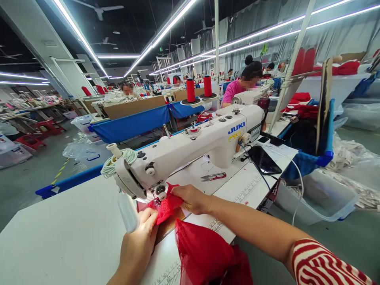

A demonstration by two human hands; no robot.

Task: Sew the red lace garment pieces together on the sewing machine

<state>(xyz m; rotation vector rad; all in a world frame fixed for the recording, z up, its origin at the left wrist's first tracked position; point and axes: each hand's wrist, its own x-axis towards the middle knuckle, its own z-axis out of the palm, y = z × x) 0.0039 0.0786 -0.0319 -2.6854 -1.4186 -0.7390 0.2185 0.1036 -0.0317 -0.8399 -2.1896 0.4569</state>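
Ceiling [133,25]: dk., w/ linear strip lights [169,25] & fans [99,11]. Column [49,41]: lt.-col., L side. Curtains [249,23]: gry., R side. Floor [44,174]: gry.-grn. Stools [52,126]: red, far L.

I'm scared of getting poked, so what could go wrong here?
The left hand and right hand are both close to the stitching end of the sewing machine, so a finger might get pricked. The red cloth looks crumpled, so a fold could get caught. The snips lie nearby and might get bumped.
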